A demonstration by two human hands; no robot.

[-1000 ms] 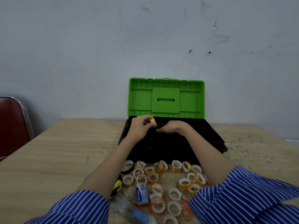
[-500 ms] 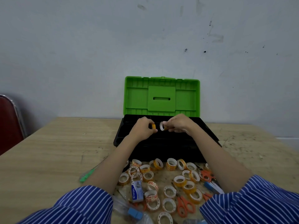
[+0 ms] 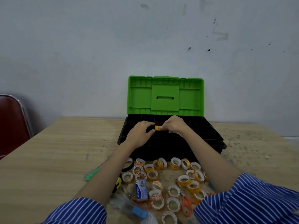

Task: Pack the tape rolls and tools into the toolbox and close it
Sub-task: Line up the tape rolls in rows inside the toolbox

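Observation:
A black toolbox (image 3: 208,141) stands open at the table's far side, its green lid (image 3: 165,96) upright against the wall. Over the box's compartment tray, my left hand (image 3: 140,135) and my right hand (image 3: 174,126) meet, both pinching a small orange tape roll (image 3: 157,128) between their fingertips. Whether a second roll sits in the right fingers is hidden. Several orange and white tape rolls (image 3: 175,164) lie scattered on the table in front of the box. Orange scissors (image 3: 186,204) lie among them near my right sleeve.
A blue staples box (image 3: 141,189), a clear bag with a blue item (image 3: 139,212), a green-handled tool (image 3: 91,174) and a yellow-black tool (image 3: 118,183) lie on the wooden table (image 3: 48,159). A red chair (image 3: 11,123) stands at the left.
My hands have come together over the tray, so the orange roll is now pinched by both. The white roll seen in my right fingers half a second ago no longer shows.

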